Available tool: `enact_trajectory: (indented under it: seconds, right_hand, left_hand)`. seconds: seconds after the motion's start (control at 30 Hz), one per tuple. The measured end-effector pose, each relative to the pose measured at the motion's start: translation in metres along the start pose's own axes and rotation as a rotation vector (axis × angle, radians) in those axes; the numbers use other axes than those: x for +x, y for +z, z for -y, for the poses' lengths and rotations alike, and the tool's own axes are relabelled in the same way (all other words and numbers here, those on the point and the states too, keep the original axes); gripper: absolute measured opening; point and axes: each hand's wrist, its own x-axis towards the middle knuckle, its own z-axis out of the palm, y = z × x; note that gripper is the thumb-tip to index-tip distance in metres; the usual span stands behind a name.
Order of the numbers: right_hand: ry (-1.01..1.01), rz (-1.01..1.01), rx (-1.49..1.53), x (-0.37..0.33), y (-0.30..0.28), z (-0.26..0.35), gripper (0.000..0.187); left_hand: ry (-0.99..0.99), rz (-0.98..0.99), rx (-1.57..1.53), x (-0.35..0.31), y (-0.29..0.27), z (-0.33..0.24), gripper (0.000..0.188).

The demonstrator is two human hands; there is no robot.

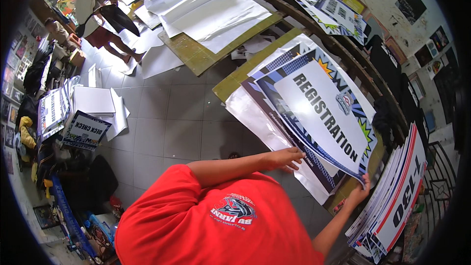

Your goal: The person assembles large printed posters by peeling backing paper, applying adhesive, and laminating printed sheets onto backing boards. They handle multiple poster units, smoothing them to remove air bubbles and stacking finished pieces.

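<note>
Our right fingers point(362, 182) pinch the near corner of the top sheet — a large glossy printed sign point(321, 118) with a white slanted panel of black lettering over a blue, yellow and green comic-burst border. The right hand point(357, 194) reaches up from below, which lets us lift or steady that corner without covering the print. Our left fingers point(294, 159) lie flat and spread, not gripping, pressing the left hand point(285, 158) onto the lower left edge of the stack of similar printed sheets point(267, 113) beneath, so that the pile does not slide as the top one is handled.

The sign lies flat on the pile, which rests on an olive-green board point(235, 81) serving as a desk over the grey tiled floor point(181, 118). Its long axis runs diagonally — from upper left, away from us, to lower right, near our right hand — and the lettering reads along that line.

Just right of the hand, a row of white signs with red and blue stripes point(397, 196) stands on edge. Further off, blank white sheets point(211, 12) cover another board, and a person point(91, 7) stands at the far left.
</note>
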Motion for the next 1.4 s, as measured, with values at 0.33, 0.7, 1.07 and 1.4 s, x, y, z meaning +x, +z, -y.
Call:
enact_trajectory:
  seconds: [0.33,0.7,1.07,1.4]
  right_hand:
    - [-0.716,-0.17,0.031,0.087,0.038,0.226,0.02]
    - [-0.834,0.045,0.583,0.054,0.122,0.409,0.029]
    - [-1.321,-0.509,-0.307,0.005,0.172,0.507,0.03]
    - [-0.929,-0.173,-0.058,-0.04,0.405,0.504,0.027]
  left_hand:
    - [0.188,-0.011,-0.765,-0.008,-0.07,-0.071,0.079]
    - [0.285,-0.093,-0.579,-0.045,-0.119,-0.19,0.02]
    - [0.784,0.0,-0.29,-0.214,-0.312,-0.409,0.017]
    - [0.712,-0.38,0.049,-0.266,-0.487,-0.446,0.03]
